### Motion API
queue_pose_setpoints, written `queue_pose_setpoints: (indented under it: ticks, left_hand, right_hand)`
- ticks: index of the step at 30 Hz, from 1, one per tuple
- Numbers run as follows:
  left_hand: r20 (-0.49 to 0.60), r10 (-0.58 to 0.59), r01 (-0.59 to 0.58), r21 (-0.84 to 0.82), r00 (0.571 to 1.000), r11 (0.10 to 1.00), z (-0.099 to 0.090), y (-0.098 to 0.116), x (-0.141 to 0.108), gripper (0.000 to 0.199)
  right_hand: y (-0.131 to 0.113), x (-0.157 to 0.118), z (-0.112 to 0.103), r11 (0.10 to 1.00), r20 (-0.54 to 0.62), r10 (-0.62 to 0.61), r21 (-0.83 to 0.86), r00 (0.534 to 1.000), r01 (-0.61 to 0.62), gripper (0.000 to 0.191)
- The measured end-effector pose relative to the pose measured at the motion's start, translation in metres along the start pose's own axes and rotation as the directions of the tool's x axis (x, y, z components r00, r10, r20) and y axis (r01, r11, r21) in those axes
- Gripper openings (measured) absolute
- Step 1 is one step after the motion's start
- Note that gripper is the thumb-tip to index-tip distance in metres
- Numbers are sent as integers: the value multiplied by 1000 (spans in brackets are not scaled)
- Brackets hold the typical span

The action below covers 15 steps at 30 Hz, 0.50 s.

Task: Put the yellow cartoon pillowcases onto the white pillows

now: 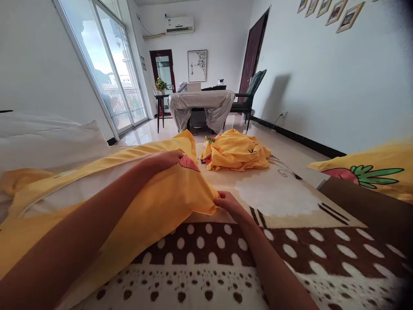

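Note:
A yellow pillowcase (167,189) with a pink printed shape spreads across the left and middle of the view. White cloth or filling (80,183) shows through a long opening along it. My left hand (169,160) is closed on the pillowcase's upper part, beside the pink print; its fingertips are partly hidden. At the pillowcase's right corner, my right hand (227,201) pinches the fabric between thumb and fingers. Both lie over a patterned blanket (206,245) in brown and cream.
A crumpled yellow cloth (237,150) lies farther back on the blanket. Another yellow cloth with a printed radish or carrot (368,172) is at the right, above a brown panel (361,211). White pillows (51,142) are at the left. Beyond stand a covered table (201,101) and chair (250,97).

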<state>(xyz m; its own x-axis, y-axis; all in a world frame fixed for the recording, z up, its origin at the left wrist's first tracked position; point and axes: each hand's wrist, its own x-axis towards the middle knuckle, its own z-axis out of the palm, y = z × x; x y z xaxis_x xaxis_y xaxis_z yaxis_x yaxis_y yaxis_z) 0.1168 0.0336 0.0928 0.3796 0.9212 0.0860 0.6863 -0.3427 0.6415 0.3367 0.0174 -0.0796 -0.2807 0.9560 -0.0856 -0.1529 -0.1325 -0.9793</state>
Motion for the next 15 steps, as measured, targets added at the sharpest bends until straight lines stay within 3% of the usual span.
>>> queue_pose_setpoints:
  ticks: [3, 5, 6, 8, 11, 13, 15]
  left_hand:
    - [65, -244, 245, -17, 968, 969, -23, 15, -14, 39]
    - [-37, -335, 337, 49, 941, 940, -26, 21, -20, 38]
    - [-112, -327, 338, 100, 938, 936, -25, 23, -20, 33]
    - [-312, -238, 319, 242, 920, 916, -21, 27, -19, 19]
    - [-587, -6, 343, 465, 810, 816, -19, 37, -12, 21]
    - [-666, 149, 351, 554, 731, 755, -21, 48, -6, 26]
    - [-679, 275, 295, 598, 681, 745, -23, 62, -2, 28]
  right_hand:
    - [-3, -2, 9, 995, -27, -22, 101, 999, 25, 22]
    - [-6, -3, 14, 983, -77, -51, 174, 996, 64, 24]
    - [-8, -3, 17, 975, -96, -66, 205, 993, 85, 27]
    - [-14, -6, 24, 961, -113, -97, 249, 989, 122, 33]
    - [-21, -19, 44, 954, -83, -131, 261, 988, 148, 32]
    - [-21, -30, 63, 968, 23, -146, 210, 989, 139, 29]
    - [-18, -42, 82, 985, 164, -159, 88, 974, 146, 25]
